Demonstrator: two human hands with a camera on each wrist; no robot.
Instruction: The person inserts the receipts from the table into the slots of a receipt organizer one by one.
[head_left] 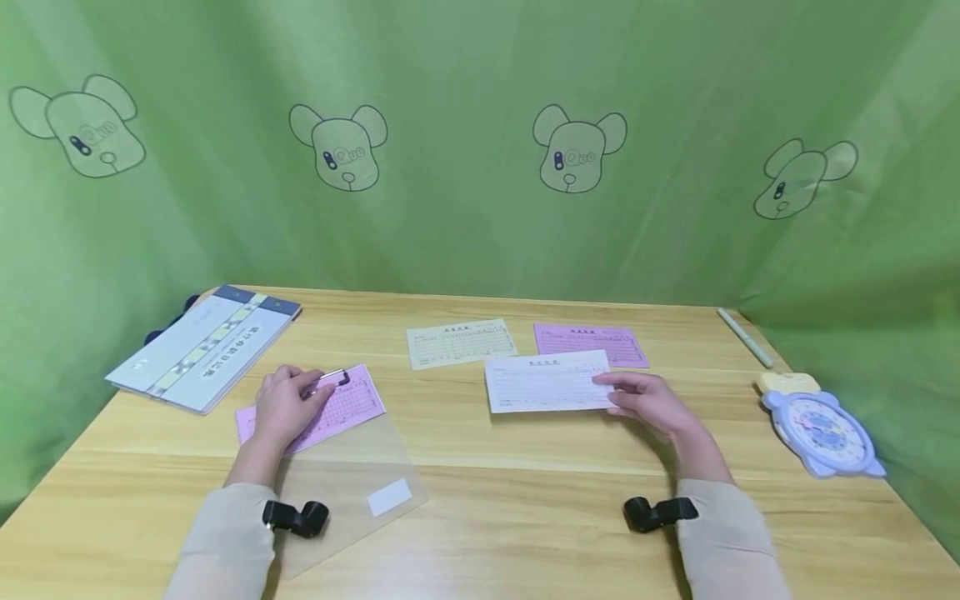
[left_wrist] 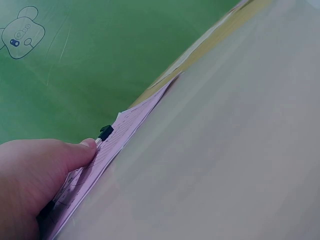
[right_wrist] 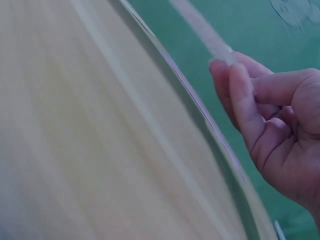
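Note:
A translucent clipboard (head_left: 341,500) with a white label lies at the left front of the table. Across its top is a pink printed slip (head_left: 352,402), beneath a metal clip (head_left: 330,381) with dark ends. My left hand (head_left: 283,407) grips this clip, its thumb (left_wrist: 80,154) lying along it in the left wrist view. Held above the table, a white printed slip (head_left: 543,383) is pinched at its right edge by my right hand (head_left: 648,404). The right wrist view shows that slip (right_wrist: 200,27) nearly edge-on between thumb and fingers.
Farther back lie a pale green slip (head_left: 459,343) and another pink slip (head_left: 588,343), partly behind the white one. A notebook (head_left: 210,346) is at the left. To the right are a pen (head_left: 745,337), a cream object (head_left: 787,382) and a blue toy clock (head_left: 825,432).

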